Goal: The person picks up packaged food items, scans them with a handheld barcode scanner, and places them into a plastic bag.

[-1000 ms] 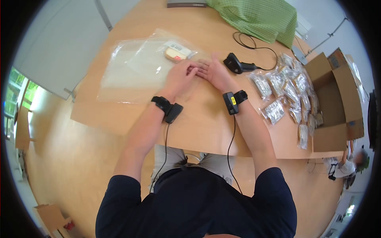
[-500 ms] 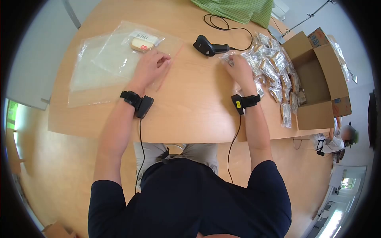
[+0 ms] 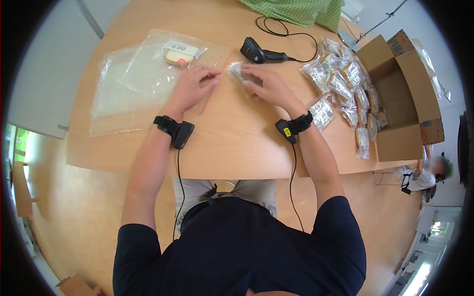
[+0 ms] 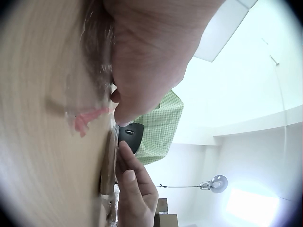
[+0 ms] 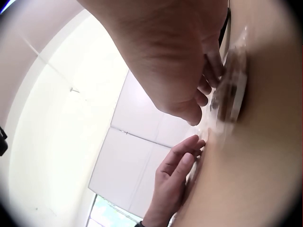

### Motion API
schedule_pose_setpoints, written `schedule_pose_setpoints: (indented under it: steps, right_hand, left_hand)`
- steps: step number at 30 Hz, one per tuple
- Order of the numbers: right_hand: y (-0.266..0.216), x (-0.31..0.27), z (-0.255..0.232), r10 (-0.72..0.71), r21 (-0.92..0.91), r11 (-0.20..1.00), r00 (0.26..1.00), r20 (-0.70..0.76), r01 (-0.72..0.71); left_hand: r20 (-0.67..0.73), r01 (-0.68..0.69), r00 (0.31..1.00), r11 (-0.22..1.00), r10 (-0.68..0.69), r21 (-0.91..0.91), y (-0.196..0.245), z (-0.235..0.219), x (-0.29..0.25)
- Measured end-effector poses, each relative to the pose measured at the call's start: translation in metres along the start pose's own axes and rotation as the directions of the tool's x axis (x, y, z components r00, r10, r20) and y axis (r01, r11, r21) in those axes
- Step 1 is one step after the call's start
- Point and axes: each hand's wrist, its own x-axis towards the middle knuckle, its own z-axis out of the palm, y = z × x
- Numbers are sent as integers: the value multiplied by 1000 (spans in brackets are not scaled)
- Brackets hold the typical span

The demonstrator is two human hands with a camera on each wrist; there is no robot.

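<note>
In the head view my right hand [image 3: 273,89] rests with loosely bent fingers over a small clear-plastic packet [image 3: 237,72] on the table, left of the pile. The right wrist view shows the packet [image 5: 232,92] flat on the wood with fingertips right at its side and the thumb apart from it. My left hand [image 3: 190,89], fingers loosely bent and holding nothing, rests over the right part of large clear plastic bags [image 3: 123,93]. Just beyond it lies a tan rounded block [image 3: 178,57] in clear wrap with a white printed label and red mark.
A black handheld scanner [image 3: 254,51] with a coiled cable lies beyond the right hand. Several wrapped packets [image 3: 340,84] are heaped at the right, beside an open cardboard box [image 3: 400,143] on its side. A green checked cloth [image 3: 301,11] covers something at the back.
Both hands were together, then parted; the right went to the pile and came back left with a packet, now lying near the bags. The left hand stayed by the bags, its fingers slightly straighter.
</note>
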Motion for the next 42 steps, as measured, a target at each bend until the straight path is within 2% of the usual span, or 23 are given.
schedule_pose_setpoints:
  steps: [1, 2, 4, 5, 6, 7, 8, 9, 11, 13, 16, 18, 20, 24, 31, 36, 38, 39, 41, 42]
  right_hand:
    - [-1, 4, 0, 49, 158, 986, 998, 36, -54]
    - [5, 9, -1, 46, 162, 985, 998, 35, -51]
    - [21, 21, -7, 166, 179, 975, 969, -186, -132]
    - [26, 23, -12, 275, 164, 956, 934, -226, -242]
    - [32, 26, -14, 275, 168, 956, 935, -225, -240]
    - [44, 27, -14, 76, -64, 993, 947, -313, -101]
    - [57, 28, -13, -137, -302, 953, 926, -352, 26]
    - [69, 30, -11, -137, -296, 955, 925, -355, 27]
    - [81, 31, -6, -194, -520, 851, 963, -187, 71]
    - [83, 27, -5, -157, -476, 878, 967, -201, 44]
    - [76, 26, -10, -85, -383, 924, 976, -203, 1]
    - [73, 25, -9, -52, -332, 943, 978, -204, -20]
    - [56, 25, -9, -34, -250, 967, 942, -334, -54]
    - [42, 24, -9, -46, -259, 964, 914, -403, -66]
    - [41, 21, -10, -26, -255, 966, 956, -291, -52]
    - [39, 21, -10, 29, -236, 969, 981, -190, -75]
    - [41, 21, -7, 36, -243, 964, 957, -288, -109]
    - [43, 22, -5, 34, -243, 964, 958, -285, -107]
    - [42, 23, -5, 60, -264, 948, 918, -392, -175]
    - [42, 22, -6, 63, -269, 946, 918, -391, -179]
  left_hand:
    - [1, -1, 1000, 1000, 1, 5, 0, -1, 0]
    - [23, -18, 1000, 1000, 18, 5, -1, -2, 0]
    - [45, -32, 998, 999, 32, 7, -4, -1, -1]
    - [51, -72, 996, 993, 68, 93, -7, 2, -1]
    - [62, -112, 993, 977, 102, 179, -9, 4, -1]
    - [64, -110, 993, 977, 100, 184, -9, 6, -1]
    - [75, -128, 991, 957, 111, 262, -8, 8, -1]
    - [88, -146, 989, 930, 123, 338, -6, 10, 0]
    - [113, -149, 987, 907, 113, 394, -4, 11, 1]
    - [138, -152, 985, 881, 100, 449, -2, 11, 2]
    - [140, -146, 986, 896, 95, 420, 0, 10, 1]
    - [89, -156, 987, 913, 132, 378, 1, 8, 1]
    - [110, -158, 986, 922, 127, 354, 1, 7, 3]
    - [175, -116, 982, 966, 75, 233, 1, 3, 7]
    - [102, -148, 987, 935, 121, 321, 5, 4, 3]
    - [62, -84, 996, 952, 69, 294, 3, 5, 2]
    - [56, -96, 995, 955, 84, 280, 2, 4, 2]
    - [53, -116, 993, 959, 106, 258, 1, 4, 3]
    - [48, -97, 995, 962, 88, 256, -1, 5, 3]
    - [44, -81, 996, 964, 72, 253, -2, 7, 3]
